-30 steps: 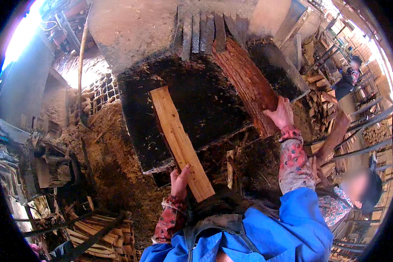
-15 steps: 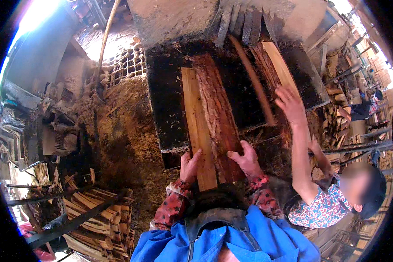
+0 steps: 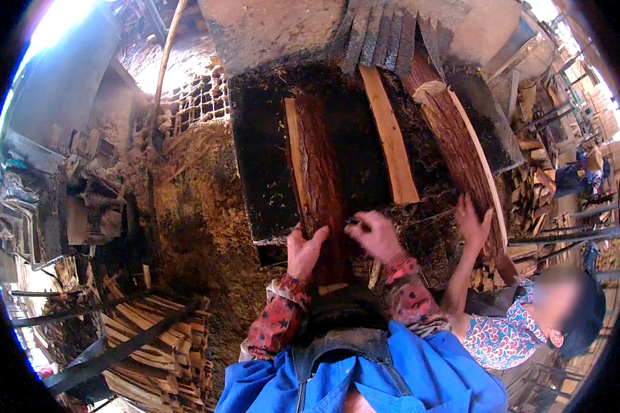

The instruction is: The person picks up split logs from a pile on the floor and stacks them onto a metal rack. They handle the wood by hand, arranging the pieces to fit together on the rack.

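Since half a second ago, the bark-covered slab (image 3: 324, 162) has shifted left over the pale board (image 3: 294, 131), which showed broadly then and now shows mainly as a narrow strip along the left edge. The right hand (image 3: 377, 235) has come off the slab and is raised just beside it, fingers bent but parted from the thumb; the left hand (image 3: 306, 253) remains clamped on the left edge, thumb over the bark. Farther right, a pale plank (image 3: 390, 134) now lies plainly on the black tabletop (image 3: 265, 165) where a blurred strip was, and a co-worker's hand (image 3: 472, 224) has moved down another bark slab (image 3: 465, 148). Reddish brown and ridged lengthwise, the bark-covered slab lies on the tabletop, its near end overhanging toward the wearer's dark apron (image 3: 341, 313). That end is in deep shadow, the left hand's fingers beneath are hidden, and whether the right fingertips touch the slab I cannot tell. Grey hanging strips (image 3: 375, 38) cover the far end of the co-worker's slab.
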